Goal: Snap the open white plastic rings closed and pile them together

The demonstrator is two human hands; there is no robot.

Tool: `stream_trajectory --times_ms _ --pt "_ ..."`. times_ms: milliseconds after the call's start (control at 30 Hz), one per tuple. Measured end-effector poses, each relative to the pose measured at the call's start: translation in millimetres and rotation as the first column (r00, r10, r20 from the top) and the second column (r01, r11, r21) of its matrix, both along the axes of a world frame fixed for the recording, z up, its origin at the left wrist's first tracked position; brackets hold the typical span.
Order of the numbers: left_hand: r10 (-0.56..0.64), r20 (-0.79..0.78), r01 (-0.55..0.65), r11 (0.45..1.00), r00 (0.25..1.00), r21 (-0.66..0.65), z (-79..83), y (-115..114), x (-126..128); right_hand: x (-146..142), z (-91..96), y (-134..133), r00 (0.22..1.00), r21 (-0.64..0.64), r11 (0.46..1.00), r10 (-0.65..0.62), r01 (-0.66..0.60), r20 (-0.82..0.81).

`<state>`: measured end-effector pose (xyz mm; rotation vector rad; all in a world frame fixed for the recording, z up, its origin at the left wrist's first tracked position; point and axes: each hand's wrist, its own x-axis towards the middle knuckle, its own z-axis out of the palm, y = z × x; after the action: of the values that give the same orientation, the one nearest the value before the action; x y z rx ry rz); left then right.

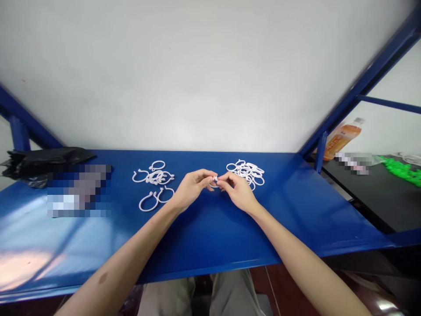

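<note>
Between my fingertips is a white plastic ring (215, 179) with a small clasp, mostly covered by the fingers. My left hand (196, 186) pinches it from the left, and my right hand (237, 188) pinches it from the right, just above the blue table. To the left lies a loose group of white rings (155, 177), several with their clasp ends apart. A denser pile of white rings (245, 169) is close behind my right hand; these look closed, though they overlap. Whether the held ring's clasp is fastened I cannot tell.
The blue table (210, 245) has a raised blue frame at both sides and a pale wall behind. A black plastic bag (49, 160) and a blurred-out object (83, 188) lie at left. On a black surface at right are an orange drink bottle (344, 138) and green pieces (403, 171).
</note>
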<state>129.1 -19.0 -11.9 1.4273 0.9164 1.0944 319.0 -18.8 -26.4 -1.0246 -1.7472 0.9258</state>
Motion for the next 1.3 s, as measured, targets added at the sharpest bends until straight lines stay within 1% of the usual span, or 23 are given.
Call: stream_trajectory --times_ms 133,267,400,600,700,767,800,833,867,900,933,967,1000,1033,1067,1100,1133,1167,1200,1233,1300 --pt "0.096 -0.023 -0.095 0.995 0.995 0.030 -3.7 -4 7 1 0.2 0 0.999 0.064 0.998 -0.031 0.029 0.033" --pt "0.149 -0.070 -0.139 0.982 0.986 0.130 -9.3 -5 10 -1 3.0 -4 0.994 0.151 0.988 -0.052 0.036 0.098" --pt "0.166 -0.074 -0.142 0.956 0.983 0.257 -14.1 -8 11 -3 4.5 -8 0.988 0.216 0.975 -0.085 0.055 0.131" --pt "0.180 -0.121 -0.120 0.913 0.976 0.390 -17.7 -12 13 -4 1.6 -11 0.982 0.277 0.959 -0.104 0.057 0.156" --pt "0.206 -0.191 -0.108 0.897 0.960 0.429 -14.1 -12 16 -4 0.7 -7 0.980 0.267 0.962 -0.112 0.065 0.164" --pt "0.245 -0.280 -0.087 0.875 0.928 0.477 -10.0 -9 16 -1 2.4 -2 0.968 0.299 0.952 -0.131 0.062 0.215" --pt "0.283 -0.337 -0.078 0.856 0.898 0.511 -7.8 -7 14 2 4.3 0 0.953 0.336 0.940 -0.157 0.063 0.261" --pt "0.341 -0.402 -0.074 0.833 0.850 0.549 -5.5 -5 10 8 6.7 3 0.928 0.380 0.922 -0.201 0.072 0.314" --pt "0.414 -0.472 -0.074 0.807 0.778 0.586 -3.3 -2 5 15 9.6 6 0.893 0.426 0.900 -0.266 0.096 0.363" --pt "0.494 -0.540 -0.081 0.784 0.682 0.615 -1.3 0 -1 25 12.8 9 0.848 0.467 0.874 -0.346 0.135 0.401" --pt "0.568 -0.609 -0.091 0.768 0.553 0.634 0.6 3 -9 36 16.0 12 0.795 0.496 0.846 -0.432 0.194 0.426" --pt "0.617 -0.671 -0.095 0.761 0.413 0.641 2.1 5 -17 48 18.9 14 0.735 0.514 0.814 -0.520 0.271 0.436" --pt "0.642 -0.714 -0.107 0.760 0.281 0.641 3.3 6 -25 60 21.2 17 0.672 0.522 0.782 -0.591 0.341 0.446" --pt "0.647 -0.744 -0.115 0.763 0.169 0.637 4.1 7 -32 71 22.9 19 0.614 0.512 0.766 -0.630 0.389 0.476" --pt "0.634 -0.770 -0.124 0.772 0.078 0.623 4.3 8 -39 81 23.8 20 0.562 0.490 0.760 -0.648 0.428 0.514" --pt "0.609 -0.793 -0.130 0.788 0.012 0.602 4.1 9 -44 90 24.0 22 0.527 0.467 0.763 -0.646 0.447 0.552" --pt "0.576 -0.817 -0.130 0.808 -0.031 0.575 3.4 9 -47 96 23.7 23 0.509 0.444 0.772 -0.634 0.455 0.582" --pt "0.543 -0.838 -0.123 0.829 -0.057 0.545 2.4 9 -49 100 23.1 24 0.505 0.421 0.784 -0.617 0.455 0.603" --pt "0.514 -0.855 -0.109 0.848 -0.066 0.518 1.1 10 -50 102 22.3 25 0.511 0.402 0.798 -0.599 0.450 0.616" --pt "0.494 -0.867 -0.091 0.862 -0.063 0.498 -0.2 10 -50 104 21.8 25 0.522 0.385 0.810 -0.582 0.443 0.624" --pt "0.480 -0.877 -0.058 0.875 -0.027 0.481 -2.9 12 -49 104 21.5 25 0.539 0.351 0.830 -0.551 0.434 0.637"
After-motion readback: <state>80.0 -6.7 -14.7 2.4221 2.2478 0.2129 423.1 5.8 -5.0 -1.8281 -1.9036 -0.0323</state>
